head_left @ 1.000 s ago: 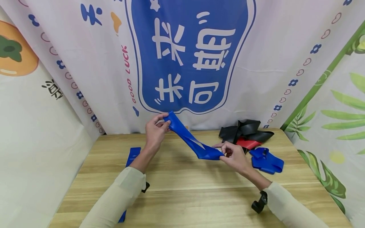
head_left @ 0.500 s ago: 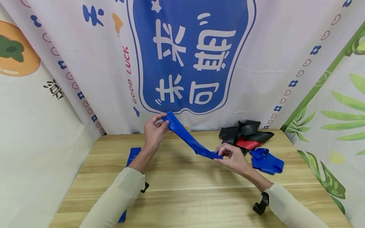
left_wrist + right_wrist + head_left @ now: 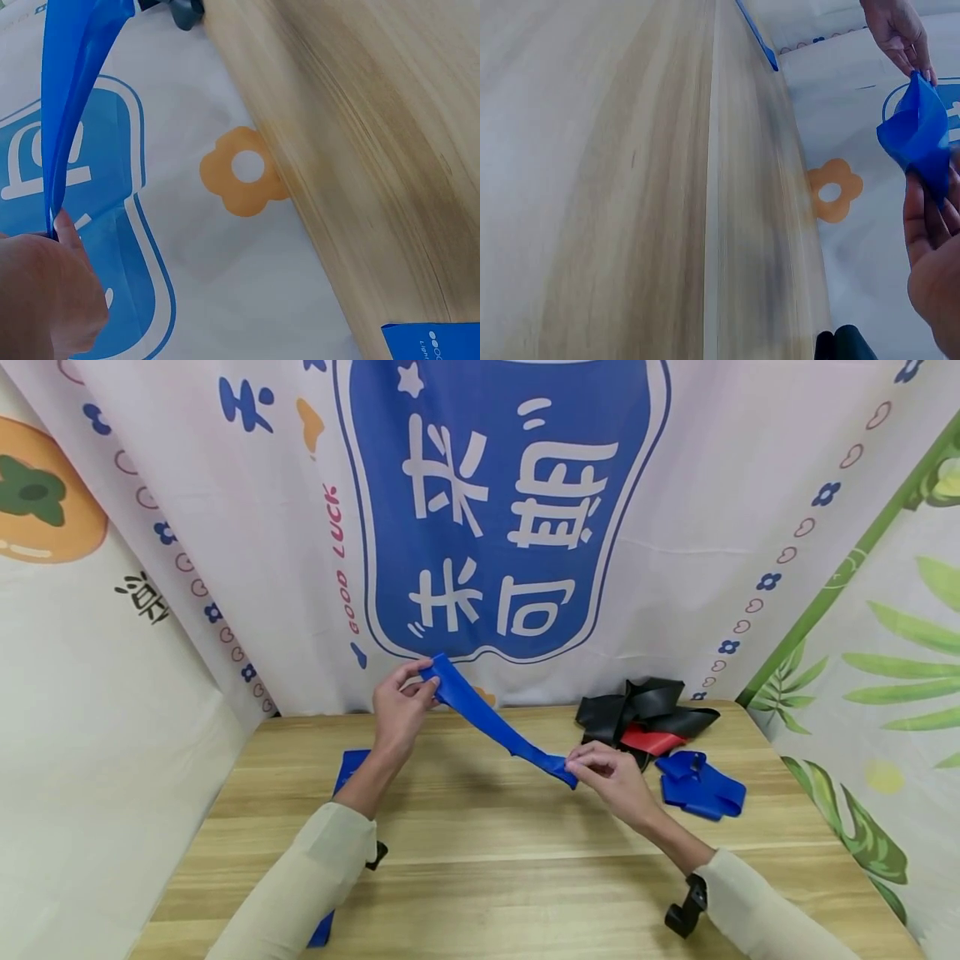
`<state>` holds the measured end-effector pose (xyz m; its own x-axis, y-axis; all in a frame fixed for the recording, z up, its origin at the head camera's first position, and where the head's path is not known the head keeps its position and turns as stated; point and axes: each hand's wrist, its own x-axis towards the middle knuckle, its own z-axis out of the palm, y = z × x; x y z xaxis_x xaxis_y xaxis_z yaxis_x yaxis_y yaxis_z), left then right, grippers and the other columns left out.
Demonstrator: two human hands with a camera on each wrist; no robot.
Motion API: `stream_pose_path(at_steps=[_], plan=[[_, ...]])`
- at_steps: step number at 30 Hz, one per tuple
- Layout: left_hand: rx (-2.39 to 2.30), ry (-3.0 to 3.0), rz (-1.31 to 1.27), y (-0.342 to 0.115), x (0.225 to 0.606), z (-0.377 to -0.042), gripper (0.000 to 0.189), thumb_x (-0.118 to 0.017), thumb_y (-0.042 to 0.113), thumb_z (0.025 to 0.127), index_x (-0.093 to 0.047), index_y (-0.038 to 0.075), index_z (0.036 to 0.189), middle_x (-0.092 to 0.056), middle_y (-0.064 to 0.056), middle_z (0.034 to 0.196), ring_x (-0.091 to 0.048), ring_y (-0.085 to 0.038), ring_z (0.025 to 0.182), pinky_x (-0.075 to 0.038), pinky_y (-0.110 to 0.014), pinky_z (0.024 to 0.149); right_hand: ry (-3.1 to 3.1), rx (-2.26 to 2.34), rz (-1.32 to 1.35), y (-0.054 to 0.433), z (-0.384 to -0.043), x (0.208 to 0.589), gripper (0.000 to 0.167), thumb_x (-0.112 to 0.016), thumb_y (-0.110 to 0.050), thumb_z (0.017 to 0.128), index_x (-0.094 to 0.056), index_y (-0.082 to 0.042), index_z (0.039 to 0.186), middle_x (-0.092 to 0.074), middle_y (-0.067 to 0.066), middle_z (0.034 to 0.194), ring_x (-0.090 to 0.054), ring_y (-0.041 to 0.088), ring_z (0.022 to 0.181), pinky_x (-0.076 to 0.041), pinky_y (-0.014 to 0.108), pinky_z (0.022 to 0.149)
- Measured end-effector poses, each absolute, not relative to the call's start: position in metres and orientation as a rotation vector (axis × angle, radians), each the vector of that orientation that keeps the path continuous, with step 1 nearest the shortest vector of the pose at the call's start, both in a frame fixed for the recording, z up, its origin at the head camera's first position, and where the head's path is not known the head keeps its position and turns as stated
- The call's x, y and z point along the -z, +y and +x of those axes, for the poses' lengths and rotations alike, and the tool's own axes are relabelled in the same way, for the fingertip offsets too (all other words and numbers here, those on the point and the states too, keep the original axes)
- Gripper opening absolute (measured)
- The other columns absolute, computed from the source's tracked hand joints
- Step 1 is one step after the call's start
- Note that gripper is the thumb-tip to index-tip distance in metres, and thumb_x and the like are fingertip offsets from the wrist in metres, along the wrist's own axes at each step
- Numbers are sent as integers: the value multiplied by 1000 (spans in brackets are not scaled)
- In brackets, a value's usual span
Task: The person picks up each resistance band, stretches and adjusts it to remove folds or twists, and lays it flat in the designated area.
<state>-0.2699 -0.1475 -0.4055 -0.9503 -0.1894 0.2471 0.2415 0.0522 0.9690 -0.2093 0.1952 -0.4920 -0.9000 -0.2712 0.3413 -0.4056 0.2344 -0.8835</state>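
Here's the left hand (image 3: 401, 710), thumb and fingers pinching the upper end of 1 blue band (image 3: 487, 718), and there's the right hand (image 3: 615, 781), fingertips nipped on the lower end! Both hands are well apart, the band slanting down between them, held up off the tabletop (image 3: 480, 877). Over to the right, a heap of black bands (image 3: 652, 697) with a red band (image 3: 652, 741), and just beside it a folded blue band (image 3: 701, 789). On the left, a blue strip (image 3: 351, 767) lies partly hidden beneath the left arm.
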Motion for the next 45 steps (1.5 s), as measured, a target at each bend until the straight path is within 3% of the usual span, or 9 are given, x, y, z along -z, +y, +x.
stream_pose_path(at_steps=[10,18,26,33,40,45], plan=[[1943,-2033,-45,-151,410,-269,30,-70,4,101,-72,4,131,-66,-16,126,-73,-20,91,-64,-27,77,-2318,-1808,544,186,-205,492,13,-84,-1,89,-78,-2,101,-71,18,111,-71,14,84,-61,23,74],[1929,-2029,8,-154,414,-269,31,-70,5,102,-71,4,133,-64,-16,128,-74,-21,94,-63,-25,76,-2209,-1912,470,183,-204,490,27,-82,2,90,-74,4,115,-72,26,111,-71,11,85,-61,23,72],[1971,-2010,41,-156,418,-269,32,-67,-1,102,-68,-1,133,-60,-19,127,-74,-24,94,-64,-26,76,-2231,-1815,436,184,-202,486,22,-83,-5,91,-77,0,112,-76,17,100,-70,11,81,-62,22,74],[1948,-2003,109,-157,421,-269,33,-68,2,102,-69,3,134,-59,-14,127,-72,-17,92,-64,-33,84,-2251,-1767,384,187,-202,488,17,-81,-9,95,-77,-2,110,-74,10,92,-67,13,74,-57,22,64],[1934,-1986,68,-157,420,-272,32,-70,4,102,-70,4,134,-62,-15,127,-73,-18,94,-62,-24,82,-2238,-1813,423,185,-198,488,22,-81,-9,94,-75,-3,114,-73,12,96,-69,14,77,-61,24,69],[1983,-1937,9,-159,418,-272,33,-68,-2,101,-69,1,134,-61,-17,128,-73,-15,93,-62,-26,85,-2278,-1828,479,182,-194,491,22,-81,-6,93,-75,-1,114,-73,12,96,-69,13,77,-61,25,68]])
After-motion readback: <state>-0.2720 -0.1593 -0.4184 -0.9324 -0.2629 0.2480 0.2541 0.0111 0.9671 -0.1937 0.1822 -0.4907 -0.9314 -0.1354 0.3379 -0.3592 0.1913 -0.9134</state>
